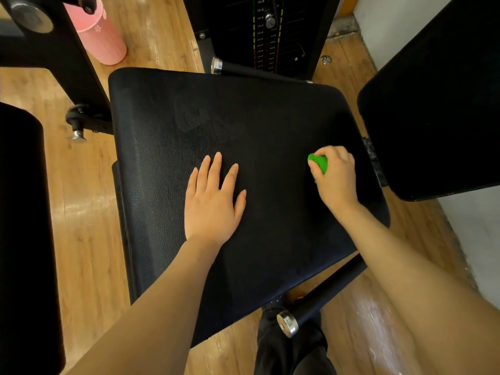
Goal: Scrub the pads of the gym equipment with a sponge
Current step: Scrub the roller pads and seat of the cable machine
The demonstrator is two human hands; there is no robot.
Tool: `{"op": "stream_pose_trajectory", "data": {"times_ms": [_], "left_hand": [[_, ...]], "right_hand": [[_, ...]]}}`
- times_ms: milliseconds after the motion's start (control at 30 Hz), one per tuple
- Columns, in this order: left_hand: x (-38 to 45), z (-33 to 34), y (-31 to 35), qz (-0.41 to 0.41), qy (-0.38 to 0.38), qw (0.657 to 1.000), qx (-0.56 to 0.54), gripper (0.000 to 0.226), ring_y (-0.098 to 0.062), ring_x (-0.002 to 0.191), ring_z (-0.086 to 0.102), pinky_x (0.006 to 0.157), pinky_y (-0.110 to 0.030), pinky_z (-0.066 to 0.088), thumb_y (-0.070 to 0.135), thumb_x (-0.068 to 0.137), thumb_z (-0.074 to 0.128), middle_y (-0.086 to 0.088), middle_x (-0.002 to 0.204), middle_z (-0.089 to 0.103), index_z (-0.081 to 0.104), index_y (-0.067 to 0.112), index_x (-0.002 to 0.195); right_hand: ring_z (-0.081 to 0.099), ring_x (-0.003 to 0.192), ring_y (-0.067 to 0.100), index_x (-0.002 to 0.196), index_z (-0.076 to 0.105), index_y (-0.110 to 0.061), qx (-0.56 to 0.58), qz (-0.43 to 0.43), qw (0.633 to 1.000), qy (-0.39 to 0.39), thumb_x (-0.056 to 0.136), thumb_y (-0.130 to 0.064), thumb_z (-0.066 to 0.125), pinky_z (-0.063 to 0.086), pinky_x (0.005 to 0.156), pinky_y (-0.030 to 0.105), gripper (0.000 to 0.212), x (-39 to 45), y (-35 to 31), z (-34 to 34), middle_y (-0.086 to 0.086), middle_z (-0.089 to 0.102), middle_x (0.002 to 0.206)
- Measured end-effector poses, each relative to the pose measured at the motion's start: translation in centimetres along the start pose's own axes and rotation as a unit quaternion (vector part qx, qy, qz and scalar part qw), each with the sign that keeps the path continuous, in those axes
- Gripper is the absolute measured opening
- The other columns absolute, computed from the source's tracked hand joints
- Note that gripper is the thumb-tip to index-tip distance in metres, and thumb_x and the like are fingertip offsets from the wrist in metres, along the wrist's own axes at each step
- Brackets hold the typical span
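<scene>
A large black leather seat pad (167, 147) fills the middle of the head view. My left hand (213, 201) lies flat on the pad's centre, fingers spread, holding nothing. My right hand (336, 175) is closed around a green sponge (319, 161) and presses it onto the pad near its right edge. Only the sponge's left end shows past my fingers. A faint damp patch marks the pad above my left hand.
A black back pad (433, 104) stands at the right, close to my right hand. Another black pad (24, 226) is at the left edge. A pink bottle (100, 31) stands on the wooden floor (86, 226) at top left. The weight stack (266, 33) is behind; a chrome-capped handle (288, 324) sticks out below.
</scene>
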State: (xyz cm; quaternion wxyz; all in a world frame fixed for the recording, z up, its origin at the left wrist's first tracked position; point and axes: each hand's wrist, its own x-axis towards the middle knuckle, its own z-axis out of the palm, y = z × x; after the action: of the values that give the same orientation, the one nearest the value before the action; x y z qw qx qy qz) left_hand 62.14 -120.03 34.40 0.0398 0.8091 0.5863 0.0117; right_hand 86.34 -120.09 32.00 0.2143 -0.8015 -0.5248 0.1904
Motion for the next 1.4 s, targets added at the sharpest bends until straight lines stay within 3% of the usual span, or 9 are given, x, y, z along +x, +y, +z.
{"op": "stream_pose_trajectory", "data": {"times_ms": [233,367,633,800,1167,1400], "left_hand": [[-0.1,0.0,-0.1,0.002,0.004,1.000,-0.011,0.052,-0.031,0.145,0.021,0.119,-0.046,0.016,0.044,0.096,0.043,-0.013,0.154,0.031,0.043,0.021,0.143],[-0.1,0.0,-0.1,0.002,0.003,1.000,-0.011,0.052,-0.030,0.145,0.021,0.119,-0.046,0.016,0.044,0.097,0.044,-0.013,0.154,0.031,0.043,0.021,0.143],[0.0,0.1,-0.1,0.004,0.004,1.000,-0.005,0.052,-0.031,0.145,0.021,0.119,-0.046,0.016,0.044,0.097,0.044,-0.013,0.154,0.031,0.043,0.020,0.143],[0.0,0.1,-0.1,0.002,-0.001,1.000,0.006,0.055,-0.030,0.146,0.020,0.119,-0.046,0.015,0.047,0.097,0.031,-0.013,0.155,0.030,0.041,0.021,0.144],[0.0,0.1,0.1,0.002,-0.004,1.000,0.011,0.056,-0.031,0.145,0.021,0.119,-0.046,0.015,0.047,0.096,0.031,-0.013,0.154,0.031,0.042,0.020,0.144],[0.0,0.1,0.2,0.003,0.004,1.000,0.011,0.056,-0.031,0.145,0.022,0.119,-0.047,0.016,0.046,0.095,0.032,-0.014,0.154,0.032,0.044,0.019,0.143]], "right_hand": [[0.049,0.106,0.021,0.108,0.065,-0.006,0.027,0.015,0.997,0.064,0.091,-0.019,0.064,0.020,0.091,0.000,0.021,-8.9,2.8,0.4,0.008,0.058,0.111],[0.047,0.109,0.019,0.110,0.066,-0.006,0.047,0.036,0.997,0.057,0.090,-0.018,0.064,0.019,0.091,-0.004,0.023,-10.5,3.2,0.3,0.009,0.058,0.112],[0.046,0.112,0.023,0.116,0.063,-0.010,0.031,0.015,0.998,0.048,0.095,-0.021,0.058,0.023,0.087,0.009,0.025,-2.8,2.2,0.0,0.008,0.053,0.118],[0.046,0.112,0.023,0.116,0.063,-0.012,0.011,0.014,1.000,0.024,0.095,-0.023,0.058,0.028,0.087,0.016,0.024,0.2,2.4,-0.4,0.008,0.053,0.119],[0.045,0.111,0.018,0.115,0.066,-0.009,0.025,0.029,0.998,0.052,0.092,-0.018,0.062,0.021,0.094,0.006,0.025,-9.6,5.2,-0.5,0.006,0.056,0.115],[0.048,0.114,0.018,0.116,0.065,-0.011,0.061,0.042,0.995,0.066,0.093,-0.023,0.061,0.025,0.095,0.008,0.026,-5.5,5.1,-1.0,0.004,0.051,0.119]]}}
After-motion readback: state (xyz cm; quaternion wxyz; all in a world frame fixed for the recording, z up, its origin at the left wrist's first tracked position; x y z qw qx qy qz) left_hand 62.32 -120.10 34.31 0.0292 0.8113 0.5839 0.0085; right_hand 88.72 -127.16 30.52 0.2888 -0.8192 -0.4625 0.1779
